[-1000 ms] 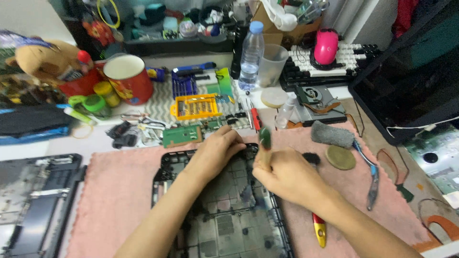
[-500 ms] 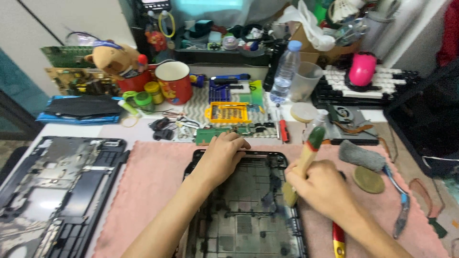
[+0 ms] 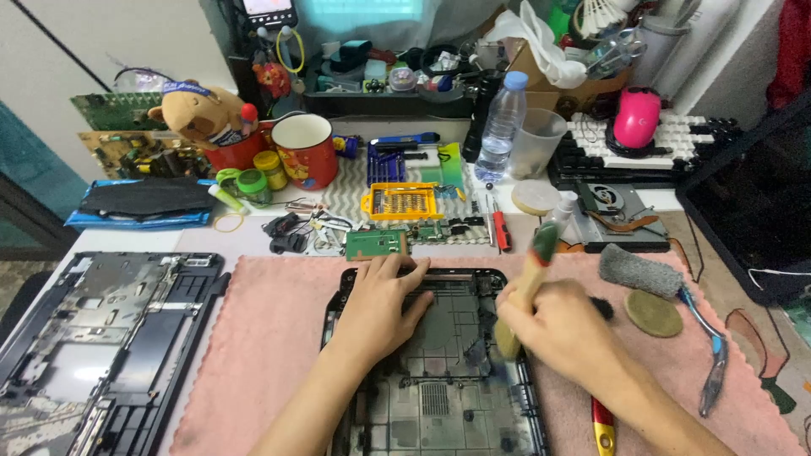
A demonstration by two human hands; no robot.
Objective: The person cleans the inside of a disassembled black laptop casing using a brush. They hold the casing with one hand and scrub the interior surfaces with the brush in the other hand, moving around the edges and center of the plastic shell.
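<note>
On the pink cloth (image 3: 262, 338) that covers the middle of the desk lies a dark laptop bottom shell (image 3: 439, 397), its inner side up. The left hand (image 3: 380, 308) rests flat on the shell's upper left part, fingers spread and pressing down, holding nothing. The right hand (image 3: 562, 329) is closed around a wooden-handled brush (image 3: 524, 287), whose bristles touch the shell near its right edge while the green handle end tilts up and away. Just right of that hand lie a grey cleaning pad (image 3: 639, 270), a round olive disc (image 3: 653, 313) and blue-handled pliers (image 3: 710, 355). Another stripped laptop frame (image 3: 93, 338) lies well apart at the left, and a yellow bit case (image 3: 402, 201) sits beyond the cloth.
</note>
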